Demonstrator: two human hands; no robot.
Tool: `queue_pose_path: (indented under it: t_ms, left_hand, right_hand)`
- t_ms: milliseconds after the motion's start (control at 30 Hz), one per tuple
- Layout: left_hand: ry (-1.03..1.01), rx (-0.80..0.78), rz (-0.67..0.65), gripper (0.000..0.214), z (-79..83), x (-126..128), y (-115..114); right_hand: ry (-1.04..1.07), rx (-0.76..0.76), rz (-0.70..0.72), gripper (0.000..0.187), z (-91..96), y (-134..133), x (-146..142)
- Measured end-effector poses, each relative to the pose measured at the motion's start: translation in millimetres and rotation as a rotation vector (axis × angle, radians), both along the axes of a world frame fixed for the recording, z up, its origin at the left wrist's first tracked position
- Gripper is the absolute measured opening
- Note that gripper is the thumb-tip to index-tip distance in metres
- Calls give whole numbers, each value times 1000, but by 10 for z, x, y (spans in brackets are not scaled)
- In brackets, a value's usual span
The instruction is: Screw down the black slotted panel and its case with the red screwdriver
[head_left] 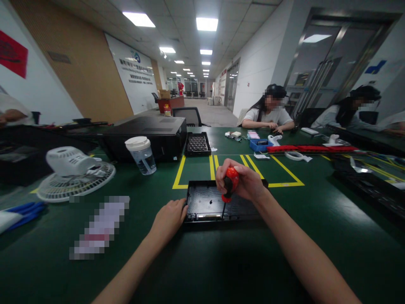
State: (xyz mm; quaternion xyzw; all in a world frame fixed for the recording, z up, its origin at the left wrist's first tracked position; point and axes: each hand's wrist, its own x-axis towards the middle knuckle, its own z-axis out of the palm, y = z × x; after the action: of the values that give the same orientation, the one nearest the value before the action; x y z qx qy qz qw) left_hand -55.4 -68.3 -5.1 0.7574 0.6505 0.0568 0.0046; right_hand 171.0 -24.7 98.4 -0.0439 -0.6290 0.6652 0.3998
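A shallow black plastic panel (204, 197) with a raised rim lies on the green table in front of me. My left hand (171, 214) grips its left edge, the fingertips partly hidden at the rim. My right hand (242, 179) is closed around the red and black handle of a screwdriver (231, 180). The screwdriver stands nearly upright, its thin shaft pointing down at the near side of the panel, beside a light metallic strip (209, 215). Whether the tip sits in a screw is too small to tell. My right hand and forearm cover the panel's right part.
Yellow tape lines (180, 173) mark the table (152, 270) beyond the panel. Leftward are a lidded cup (142, 156), a white fan (76, 171) and a large black case (148, 135). A black tray (198, 144) holds small parts. Co-workers sit across at right, near a blue bin (259, 145).
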Motion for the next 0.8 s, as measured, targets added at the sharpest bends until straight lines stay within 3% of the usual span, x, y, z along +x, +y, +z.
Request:
queue_pose_path:
  t_ms: [800]
  left_hand:
    - [4, 14, -2, 35, 22, 10, -13]
  right_hand:
    - [10, 0, 6, 16, -16, 57, 71]
